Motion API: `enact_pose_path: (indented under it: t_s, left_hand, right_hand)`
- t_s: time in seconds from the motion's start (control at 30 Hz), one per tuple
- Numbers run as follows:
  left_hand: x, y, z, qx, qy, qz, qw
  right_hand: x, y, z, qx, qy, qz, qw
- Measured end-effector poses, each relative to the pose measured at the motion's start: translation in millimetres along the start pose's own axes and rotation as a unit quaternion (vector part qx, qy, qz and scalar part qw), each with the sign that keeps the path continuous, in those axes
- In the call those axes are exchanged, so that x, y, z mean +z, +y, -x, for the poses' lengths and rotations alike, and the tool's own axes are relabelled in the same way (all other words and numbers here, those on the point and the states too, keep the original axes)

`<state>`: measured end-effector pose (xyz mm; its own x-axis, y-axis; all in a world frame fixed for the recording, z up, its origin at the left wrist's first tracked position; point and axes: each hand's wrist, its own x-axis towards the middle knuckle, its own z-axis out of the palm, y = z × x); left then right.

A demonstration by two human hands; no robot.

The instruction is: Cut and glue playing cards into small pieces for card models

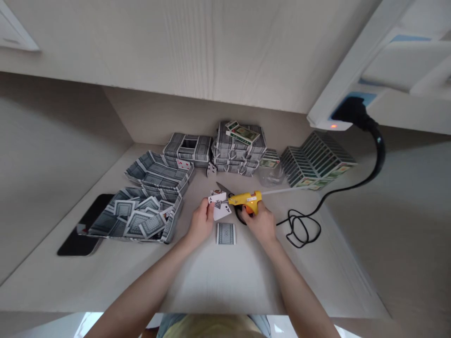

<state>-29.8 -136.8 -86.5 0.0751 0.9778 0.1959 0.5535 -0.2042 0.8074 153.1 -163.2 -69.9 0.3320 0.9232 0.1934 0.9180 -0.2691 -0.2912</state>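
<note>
My left hand (202, 219) pinches a white playing card (216, 197) at its left edge; an ace marking shows on its face. Another ace card (222, 212) lies just beneath or beside it; whether the two touch is unclear. My right hand (261, 221) is wrapped round the handle of a yellow hot glue gun (245, 201), fingers at its orange trigger. The gun's nozzle points left at the held card, and a clear glue stick (282, 191) sticks out of its back. Scissors (223, 188) lie partly hidden behind the gun. Nearer me, a card (226, 234) rests face down.
On the left stand an open box made of cards (171, 231) holding loose cards, another card-built tray (158, 174) and a dark phone (79, 241). Card-built boxes (237, 152) and stacked card packs (317, 159) line the back. A black cord (319, 213) loops at right, below a power strip (343, 89).
</note>
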Motion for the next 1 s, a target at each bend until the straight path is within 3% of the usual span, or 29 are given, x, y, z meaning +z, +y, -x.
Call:
enact_pose_path:
  t_s: [0.37, 1.0]
  left_hand:
    - [-2.0, 2, 0, -0.003, -0.007, 0.013, 1.000]
    - [-6.3, 4, -1, -0.030, 0.031, 0.020, 0.999]
  right_hand:
    - [8, 11, -2, -0.053, -0.027, -0.002, 0.998]
    - [3, 15, -3, -0.054, -0.028, -0.057, 0.997]
